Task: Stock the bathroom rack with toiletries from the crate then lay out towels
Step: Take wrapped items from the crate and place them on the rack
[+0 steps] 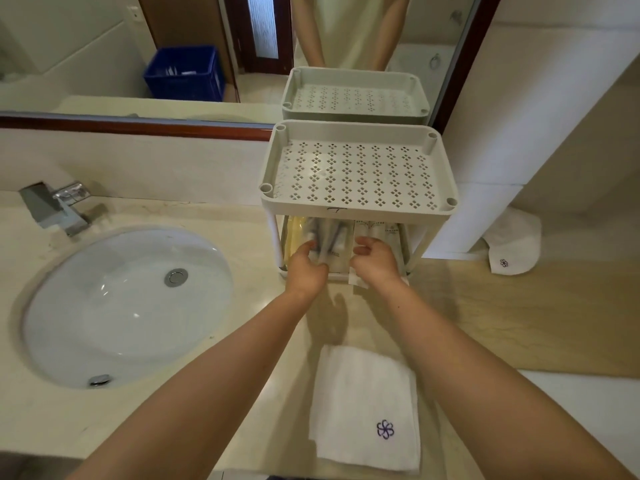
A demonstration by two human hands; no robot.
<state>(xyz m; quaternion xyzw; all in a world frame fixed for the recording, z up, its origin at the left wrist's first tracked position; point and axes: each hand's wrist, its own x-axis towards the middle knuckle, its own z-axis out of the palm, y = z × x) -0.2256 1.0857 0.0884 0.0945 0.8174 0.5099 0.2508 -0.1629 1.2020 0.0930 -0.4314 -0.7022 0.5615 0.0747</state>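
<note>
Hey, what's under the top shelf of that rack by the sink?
Under the empty top shelf, the lower shelf holds packaged toiletries, small tubes and white sachets. The left hand and right hand reach among them. The shelf hides whatever lies further back.

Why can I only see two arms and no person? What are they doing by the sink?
The camera sits on the person's head and looks down, so you see what they see: their own two arms. The mirror on the wall shows a bit of their body too. Their left hand and right hand reach into the bottom shelf of a little plastic rack, touching small packets there. I cannot tell whether either hand is gripping one. The rack's top shelf is bare. On the counter nearer the person lies a folded white towel with a flower mark. The round sink is on the left, and a blue crate shows in the mirror.
</note>
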